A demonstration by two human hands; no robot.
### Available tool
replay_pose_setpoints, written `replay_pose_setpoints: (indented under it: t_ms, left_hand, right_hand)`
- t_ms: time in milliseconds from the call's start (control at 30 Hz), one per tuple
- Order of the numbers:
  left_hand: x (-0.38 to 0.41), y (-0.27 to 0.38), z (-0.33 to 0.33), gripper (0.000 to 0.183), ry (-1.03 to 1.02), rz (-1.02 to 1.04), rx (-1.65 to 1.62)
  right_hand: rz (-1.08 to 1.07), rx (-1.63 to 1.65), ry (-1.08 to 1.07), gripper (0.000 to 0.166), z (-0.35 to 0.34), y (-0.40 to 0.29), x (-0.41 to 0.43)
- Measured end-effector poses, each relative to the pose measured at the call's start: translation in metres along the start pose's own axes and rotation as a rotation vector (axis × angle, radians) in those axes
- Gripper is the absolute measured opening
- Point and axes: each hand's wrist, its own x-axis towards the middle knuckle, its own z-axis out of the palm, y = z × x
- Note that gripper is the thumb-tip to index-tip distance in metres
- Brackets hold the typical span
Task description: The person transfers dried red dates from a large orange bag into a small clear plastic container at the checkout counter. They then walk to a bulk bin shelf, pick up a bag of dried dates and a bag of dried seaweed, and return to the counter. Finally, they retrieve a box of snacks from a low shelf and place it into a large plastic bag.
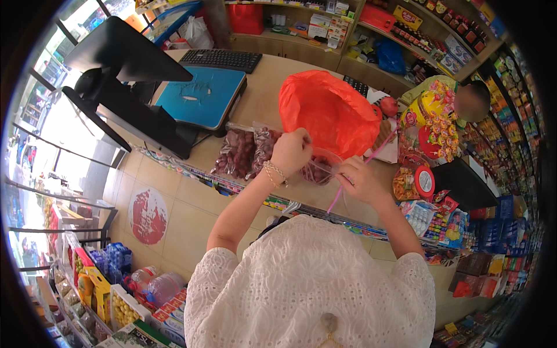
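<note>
On the counter before me sits a clear plastic bag of dark red fruit (pixel 317 174), its top gathered into thin strands. Curled fingers of my left hand (pixel 292 150) grip the strands on the left. My right hand (pixel 359 178) pinches the clear plastic on the other side. A pink strip (pixel 378 150) runs past my right hand; whether the fingers hold it I cannot tell. Just beyond both hands a red plastic bag (pixel 330 113) stands with its mouth wide. Two more clear bags of dark red fruit, an outer one (pixel 235 152) and an inner one (pixel 264 145), lie left of my left hand.
A blue-topped scale (pixel 202 95), a keyboard (pixel 222 60) and a black monitor (pixel 126 56) occupy the counter's left. To the right stand a lollipop display (pixel 435 122) and a candy jar (pixel 405 182). Behind that display is another person (pixel 472 100). Stocked shelves (pixel 417 39) line the far side.
</note>
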Motion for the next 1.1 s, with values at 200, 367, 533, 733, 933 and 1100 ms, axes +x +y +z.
replay_pose_setpoints:
  t_ms: [200, 367, 533, 733, 933, 1100]
  left_hand:
    - [-0.017, -0.038, 0.006, 0.044, -0.329, -0.165, -0.587]
    - [-0.041, -0.054, 0.018, 0.077, -0.428, -0.029, -0.741]
    - [-0.049, -0.065, 0.058, 0.087, -0.350, 0.052, -0.421]
    - [-0.060, -0.077, 0.075, 0.097, -0.291, 0.045, -0.378]
    - [-0.070, -0.070, 0.076, 0.090, -0.198, -0.040, -0.445]
    - [-0.077, -0.067, 0.079, 0.080, -0.148, 0.065, -0.480]
  right_hand:
    - [0.004, 0.006, -0.033, 0.009, 0.011, 0.014, -0.011]
    - [0.018, 0.098, 0.138, 0.031, 0.022, 0.032, -0.019]
    - [0.196, 0.626, 0.291, 0.076, 0.051, 0.023, -0.009]
    - [0.238, 0.541, 0.019, 0.068, 0.094, 0.061, -0.004]
    - [0.468, 0.843, -0.017, 0.030, 0.096, 0.069, -0.010]
    - [0.172, 0.593, 0.031, 0.027, 0.079, 0.055, -0.023]
